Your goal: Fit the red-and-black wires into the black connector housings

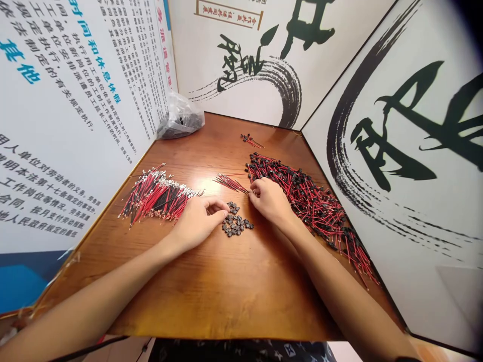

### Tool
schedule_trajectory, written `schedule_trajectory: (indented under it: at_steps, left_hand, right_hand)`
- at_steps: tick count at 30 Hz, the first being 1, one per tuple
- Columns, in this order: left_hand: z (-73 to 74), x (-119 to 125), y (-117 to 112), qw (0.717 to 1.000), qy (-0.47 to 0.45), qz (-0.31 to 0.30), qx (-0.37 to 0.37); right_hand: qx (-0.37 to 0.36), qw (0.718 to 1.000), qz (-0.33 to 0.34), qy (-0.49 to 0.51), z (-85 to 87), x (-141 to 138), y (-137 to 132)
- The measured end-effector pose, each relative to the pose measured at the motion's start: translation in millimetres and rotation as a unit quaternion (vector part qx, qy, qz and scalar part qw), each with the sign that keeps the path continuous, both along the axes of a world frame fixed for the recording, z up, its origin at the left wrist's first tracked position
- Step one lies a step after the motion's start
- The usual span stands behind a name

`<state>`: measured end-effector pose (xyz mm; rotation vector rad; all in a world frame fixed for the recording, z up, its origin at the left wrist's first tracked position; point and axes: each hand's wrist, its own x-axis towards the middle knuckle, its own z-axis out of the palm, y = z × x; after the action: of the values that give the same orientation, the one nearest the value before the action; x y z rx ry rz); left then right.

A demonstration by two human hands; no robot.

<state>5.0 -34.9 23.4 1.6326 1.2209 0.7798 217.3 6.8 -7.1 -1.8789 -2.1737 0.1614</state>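
Wooden table [226, 291], walled by printed boards. At nine o'clock lies a heap of loose wires [156, 196], red and black. The left hand [198, 221] curls its fingers together beside tiny black connectors [236, 224] mid-table; whether it grips one is unclear. The right hand [269, 200] pinches a thin wire bundle [231, 183] at twelve o'clock. Both look light and easily scattered; the floppy wires are best pinched near an end. Finished wires [313, 201] crowd three o'clock, and a plastic bag [180, 119] sits at eleven.

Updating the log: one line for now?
left hand: at black connectors | right hand: pinching red wires | left wire pile, right wire pile
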Motion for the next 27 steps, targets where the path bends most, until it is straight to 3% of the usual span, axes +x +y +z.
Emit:
schedule_trajectory:
  at_steps: [3,6,13,18,22,24,27]
  left_hand:
    - [-5.8,-4.9,3.1,0.987,0.100,0.001,0.126]
    - [-10.5,-9.0,5.1,0.971,0.165,-0.016,0.172]
    - [-14.8,-10.9,4.4,0.955,0.227,-0.033,0.189]
    - [-18.7,-12.1,6.1,0.958,0.214,-0.039,0.186]
    - [-18.8,-12.0,7.2,0.958,0.212,-0.036,0.189]
    - [-16.6,-10.9,7.0,0.961,0.205,-0.024,0.184]
    - [-10.9,-8.7,6.6,0.978,0.149,0.001,0.147]
  right_hand:
    - [-0.053,0.996,-0.034,-0.057,3.0,-8.3,9.2]
    - [-0.061,0.995,-0.034,-0.078,4.2,-13.4,5.6]
    - [-0.011,0.995,-0.015,-0.101,7.7,-9.1,-11.9]
    - [-0.085,0.989,0.007,-0.118,12.5,-9.8,-1.2]
    - [-0.076,0.991,0.011,-0.109,14.3,-8.1,-2.1]
    - [-0.050,0.996,0.008,-0.076,18.3,-6.7,-10.3]
    - [-0.038,0.997,0.037,0.056,29.0,-7.6,-29.6]
